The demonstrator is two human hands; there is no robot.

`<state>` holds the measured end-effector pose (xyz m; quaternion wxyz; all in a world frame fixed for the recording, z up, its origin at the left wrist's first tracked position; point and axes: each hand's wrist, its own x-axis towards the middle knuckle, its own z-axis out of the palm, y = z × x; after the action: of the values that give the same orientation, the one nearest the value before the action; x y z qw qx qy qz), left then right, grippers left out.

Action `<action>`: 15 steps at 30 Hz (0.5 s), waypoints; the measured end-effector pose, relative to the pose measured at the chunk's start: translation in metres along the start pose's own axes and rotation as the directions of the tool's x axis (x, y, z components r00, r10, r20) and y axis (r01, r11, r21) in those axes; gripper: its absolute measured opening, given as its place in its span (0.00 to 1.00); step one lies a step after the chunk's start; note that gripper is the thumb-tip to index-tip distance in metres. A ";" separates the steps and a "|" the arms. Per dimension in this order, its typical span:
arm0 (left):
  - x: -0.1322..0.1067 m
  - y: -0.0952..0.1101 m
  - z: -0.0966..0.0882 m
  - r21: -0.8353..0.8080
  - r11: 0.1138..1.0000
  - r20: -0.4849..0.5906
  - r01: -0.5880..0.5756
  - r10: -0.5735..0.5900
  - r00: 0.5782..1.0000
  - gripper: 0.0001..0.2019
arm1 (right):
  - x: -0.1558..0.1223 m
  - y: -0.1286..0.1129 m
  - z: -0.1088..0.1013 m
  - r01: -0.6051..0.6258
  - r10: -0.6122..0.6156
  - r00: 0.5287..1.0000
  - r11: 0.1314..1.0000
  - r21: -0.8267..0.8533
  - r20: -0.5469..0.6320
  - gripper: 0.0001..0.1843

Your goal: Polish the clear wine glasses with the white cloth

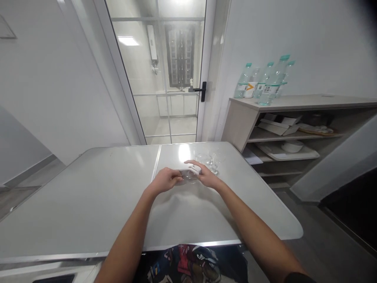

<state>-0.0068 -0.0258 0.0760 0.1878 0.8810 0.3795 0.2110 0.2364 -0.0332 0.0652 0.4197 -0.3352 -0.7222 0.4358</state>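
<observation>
Both hands meet mid-counter (pixel 88 188): left hand (pixel 165 181) closed around a clear glass (pixel 190 177), right hand (pixel 206 177) pressing a white cloth (pixel 193 168) onto it. Just beyond the glass stand more glasses (pixel 210 159). Looks light, slick and breakable; best held by the body, not the rim.

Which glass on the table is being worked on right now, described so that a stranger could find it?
Start at the white table before the glass door. Near its far middle, the left hand and right hand meet around a clear glass, with a white cloth against it. Unlike the other clear glasses standing just behind, it alone is held.
</observation>
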 end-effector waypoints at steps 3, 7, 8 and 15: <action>0.001 -0.003 0.006 0.250 0.961 -0.165 -0.121 0.165 0.972 0.12 | 0.001 0.004 0.003 -0.103 0.101 0.995 0.983 0.150 0.021 0.17; 0.003 -0.005 0.012 0.419 0.877 -0.269 -0.235 0.367 0.890 0.12 | 0.002 0.011 0.008 -0.329 0.345 0.939 0.876 0.353 0.021 0.17; 0.003 -0.005 0.012 0.421 0.877 -0.281 -0.232 0.369 0.886 0.12 | 0.003 0.013 0.009 -0.362 0.384 0.923 0.852 0.379 0.019 0.18; 0.001 -0.006 0.005 -0.036 0.999 0.057 -0.011 0.013 0.998 0.15 | 0.004 0.010 0.005 0.012 -0.016 0.993 0.999 -0.041 -0.116 0.07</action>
<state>-0.0071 -0.0223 0.0696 0.2129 0.8854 0.3652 0.1936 0.2312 -0.0279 0.0555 0.4575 -0.3633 -0.7073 0.3981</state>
